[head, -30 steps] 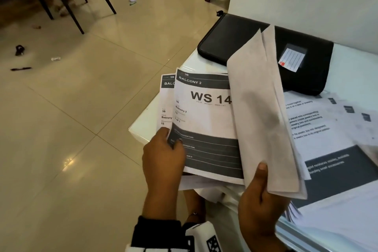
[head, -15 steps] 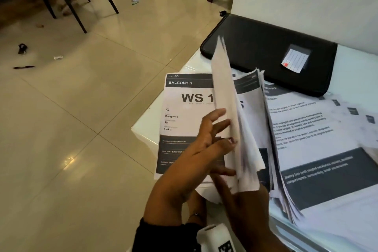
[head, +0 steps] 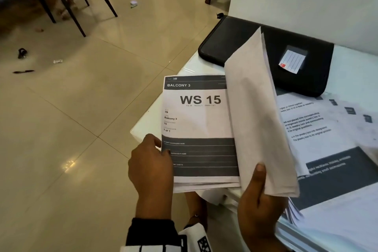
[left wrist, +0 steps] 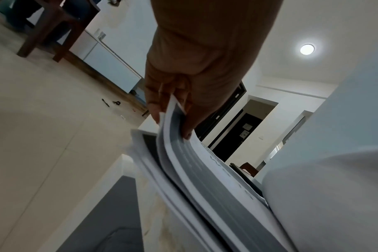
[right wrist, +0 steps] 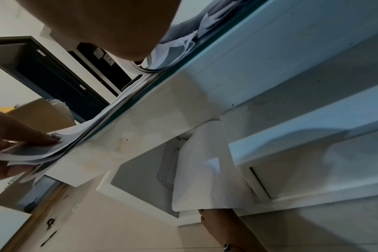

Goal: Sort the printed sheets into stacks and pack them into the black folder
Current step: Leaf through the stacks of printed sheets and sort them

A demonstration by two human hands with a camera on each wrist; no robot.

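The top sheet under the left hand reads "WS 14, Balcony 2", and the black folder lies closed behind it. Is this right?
Not quite. In the head view the top sheet at the left hand reads "WS 15, Balcony 3". The black folder does lie closed behind it.

Printed sheets and black folder on white desk.
Sheets [head: 199,129] fanned, "WS 15" page showing, blank backs raised; closed black folder [head: 245,47] lies flat behind.
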